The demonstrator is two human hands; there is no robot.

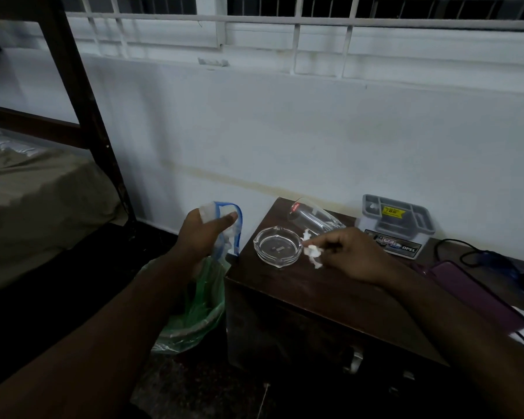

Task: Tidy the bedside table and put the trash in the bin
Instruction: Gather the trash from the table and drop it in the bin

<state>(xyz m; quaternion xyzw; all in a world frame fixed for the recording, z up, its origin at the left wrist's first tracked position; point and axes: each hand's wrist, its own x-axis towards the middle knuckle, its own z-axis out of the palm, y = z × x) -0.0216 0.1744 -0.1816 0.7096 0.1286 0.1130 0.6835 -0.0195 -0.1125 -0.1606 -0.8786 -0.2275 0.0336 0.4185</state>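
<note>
Right hand (pixel 354 255) pinches tissue (pixel 311 252) beside ashtray (pixel 277 246).

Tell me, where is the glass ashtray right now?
The glass ashtray sits near the bedside table's left edge, before the tipped drinking glass.

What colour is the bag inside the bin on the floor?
Green: a thin, see-through green plastic bag lining the bin beside the table, seen in the head view.
</note>
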